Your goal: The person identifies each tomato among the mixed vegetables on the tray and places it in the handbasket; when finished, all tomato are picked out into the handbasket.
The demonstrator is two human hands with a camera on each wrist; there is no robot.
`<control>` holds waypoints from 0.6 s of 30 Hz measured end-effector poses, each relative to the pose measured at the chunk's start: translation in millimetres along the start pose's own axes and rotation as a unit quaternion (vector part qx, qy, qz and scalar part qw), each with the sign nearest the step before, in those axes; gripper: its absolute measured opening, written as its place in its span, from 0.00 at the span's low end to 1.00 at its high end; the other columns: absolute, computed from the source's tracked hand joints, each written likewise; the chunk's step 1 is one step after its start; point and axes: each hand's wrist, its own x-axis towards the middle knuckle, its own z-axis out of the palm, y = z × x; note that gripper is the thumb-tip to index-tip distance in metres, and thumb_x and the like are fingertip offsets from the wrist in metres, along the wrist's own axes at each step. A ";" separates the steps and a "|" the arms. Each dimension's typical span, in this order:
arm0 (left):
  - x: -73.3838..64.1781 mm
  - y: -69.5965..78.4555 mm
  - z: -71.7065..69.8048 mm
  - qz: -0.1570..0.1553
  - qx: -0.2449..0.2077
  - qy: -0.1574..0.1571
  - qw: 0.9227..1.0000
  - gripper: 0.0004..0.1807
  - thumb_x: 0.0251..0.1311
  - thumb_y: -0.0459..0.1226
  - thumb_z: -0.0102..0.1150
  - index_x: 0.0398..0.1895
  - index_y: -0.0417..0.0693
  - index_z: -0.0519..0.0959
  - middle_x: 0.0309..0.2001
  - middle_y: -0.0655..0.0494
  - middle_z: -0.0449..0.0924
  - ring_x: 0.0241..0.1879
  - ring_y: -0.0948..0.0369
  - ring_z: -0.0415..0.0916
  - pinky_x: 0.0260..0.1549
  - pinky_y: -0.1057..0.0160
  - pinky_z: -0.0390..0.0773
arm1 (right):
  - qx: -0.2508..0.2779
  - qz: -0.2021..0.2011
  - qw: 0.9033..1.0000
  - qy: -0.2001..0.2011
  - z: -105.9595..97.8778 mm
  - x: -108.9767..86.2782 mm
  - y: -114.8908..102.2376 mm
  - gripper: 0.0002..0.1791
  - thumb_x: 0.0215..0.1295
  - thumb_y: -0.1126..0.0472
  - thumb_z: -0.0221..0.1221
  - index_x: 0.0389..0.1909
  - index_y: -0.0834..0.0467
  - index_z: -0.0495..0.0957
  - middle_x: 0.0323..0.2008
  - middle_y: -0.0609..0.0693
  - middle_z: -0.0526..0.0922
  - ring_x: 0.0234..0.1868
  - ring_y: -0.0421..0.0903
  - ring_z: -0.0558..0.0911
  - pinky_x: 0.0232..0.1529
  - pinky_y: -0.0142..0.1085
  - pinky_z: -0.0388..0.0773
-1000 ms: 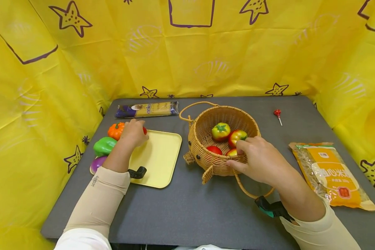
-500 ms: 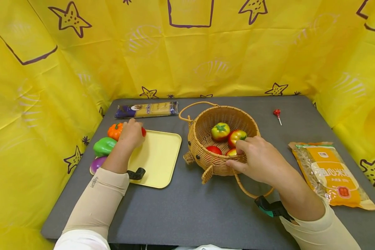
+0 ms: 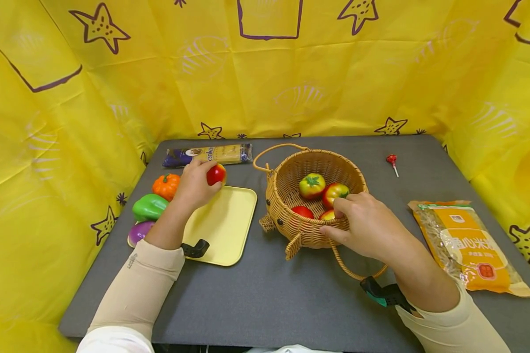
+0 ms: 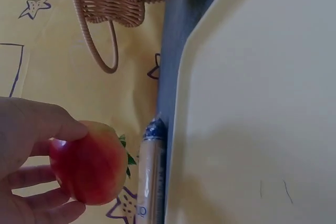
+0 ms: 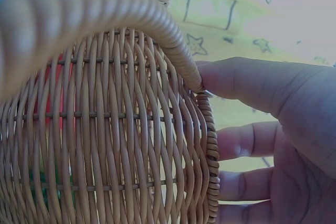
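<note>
My left hand [image 3: 196,185] holds a red and yellow toy tomato [image 3: 217,175] above the far edge of the pale yellow tray [image 3: 229,220]. In the left wrist view the tomato [image 4: 92,163] sits between thumb and fingers, its green leaves facing away from the palm. My right hand [image 3: 373,225] grips the near right rim of the wicker basket [image 3: 309,238]; in the right wrist view the thumb [image 5: 236,80] is on the outer side by the handle. Inside the basket lie a yellow-green tomato [image 3: 312,186], a red-yellow one [image 3: 335,194] and two partly hidden pieces.
A toy pumpkin [image 3: 166,186], green pepper [image 3: 150,208] and purple vegetable [image 3: 140,232] line the tray's left side. Behind the tray lies a pasta pack [image 3: 229,154]. On the right are a lollipop [image 3: 392,159] and a large food bag [image 3: 472,245]. Yellow cloth surrounds the table.
My left hand has lifted the tomato off the tray's far left part and moved rightward and away, leaving more of the pumpkin in sight. My right hand and the basket have stayed put.
</note>
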 end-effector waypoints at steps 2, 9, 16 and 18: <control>-1.1 8.1 -2.3 0.013 -0.016 0.018 1.000 0.33 0.60 0.40 0.68 0.69 0.41 0.74 0.66 0.38 0.68 0.65 0.37 0.65 0.59 0.37 0.77 | 0.000 -0.001 1.000 0.001 0.2 -0.1 0.2 0.19 0.57 0.42 0.72 0.28 0.51 0.76 0.26 0.45 0.76 0.32 0.48 0.74 0.32 0.44 0.71; -12.2 46.5 -12.7 0.092 -0.074 0.109 0.987 0.31 0.58 0.38 0.71 0.66 0.42 0.78 0.63 0.42 0.72 0.65 0.42 0.67 0.62 0.41 0.74 | -0.001 -0.002 1.000 0.003 0.2 -0.3 0.9 0.19 0.57 0.42 0.72 0.28 0.51 0.76 0.26 0.45 0.76 0.32 0.49 0.75 0.32 0.44 0.71; -25.0 86.8 -16.5 0.185 -0.115 0.142 0.966 0.30 0.56 0.36 0.73 0.64 0.41 0.80 0.61 0.42 0.74 0.62 0.46 0.70 0.61 0.45 0.75 | -0.002 -0.002 1.000 0.004 0.6 -0.7 0.9 0.19 0.57 0.42 0.72 0.29 0.51 0.76 0.27 0.45 0.76 0.33 0.49 0.75 0.33 0.45 0.72; -28.3 96.8 -16.4 0.201 -0.121 0.135 0.963 0.30 0.56 0.36 0.73 0.64 0.41 0.79 0.62 0.43 0.74 0.63 0.47 0.70 0.61 0.46 0.75 | -0.003 -0.001 1.000 0.003 0.7 -0.6 0.8 0.19 0.58 0.42 0.72 0.29 0.51 0.76 0.27 0.45 0.76 0.34 0.50 0.75 0.33 0.45 0.72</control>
